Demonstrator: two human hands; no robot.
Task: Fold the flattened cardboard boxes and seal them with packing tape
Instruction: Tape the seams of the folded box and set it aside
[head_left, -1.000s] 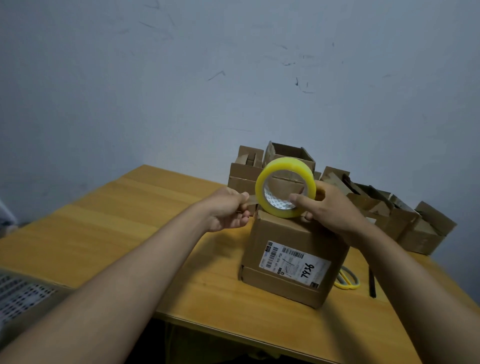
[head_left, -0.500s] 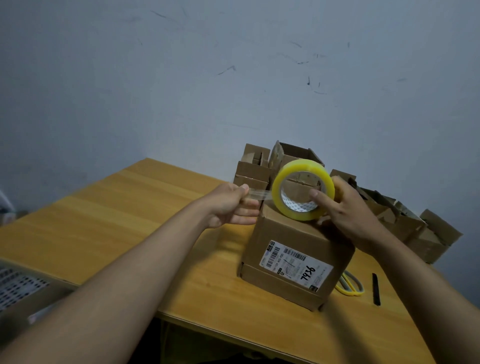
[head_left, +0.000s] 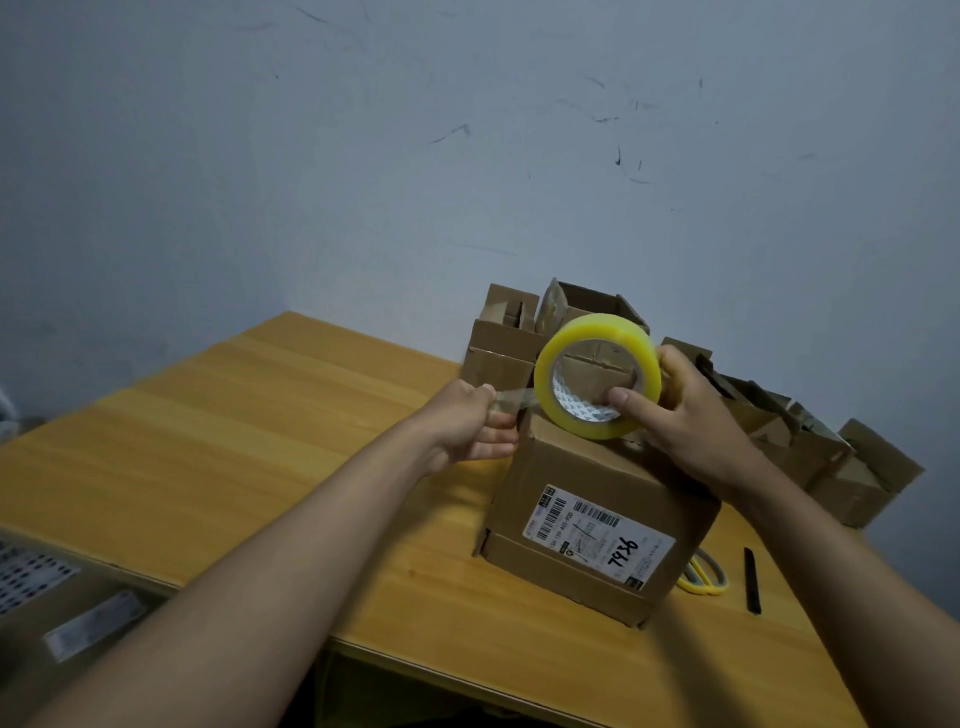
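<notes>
Presently, items by size; wooden table (head_left: 260, 441): bears all stock listed below; cluster of open boxes (head_left: 810, 447): standing at the table's far edge against the wall, flaps up, apparently erected but not closed on top, so judged unfinished; box in hand (head_left: 597, 519): folded into shape, set on the table near its front edge, shipping label facing the camera, its top seam judged not yet taped; tape roll (head_left: 597, 382): yellow-tinted, held upright just above the box's top, gripped by the right hand (head_left: 691, 421), thumb on the near face of the ring, fingers curled behind the rim; left hand (head_left: 472, 426): thumb and fingers pinching the free end of the tape; tape strip (head_left: 514, 400): short clear length stretched between left hand and roll, not yet laid on cardboard; scissors (head_left: 704, 577) with yellow handles: on the table just right of the box, partly hidden; dark slim object (head_left: 751, 579): beside the scissors, kind unclear. Status, as judged: folding done on this box; sealing just beginning; cutting and the remaining boxes outstanding.
</notes>
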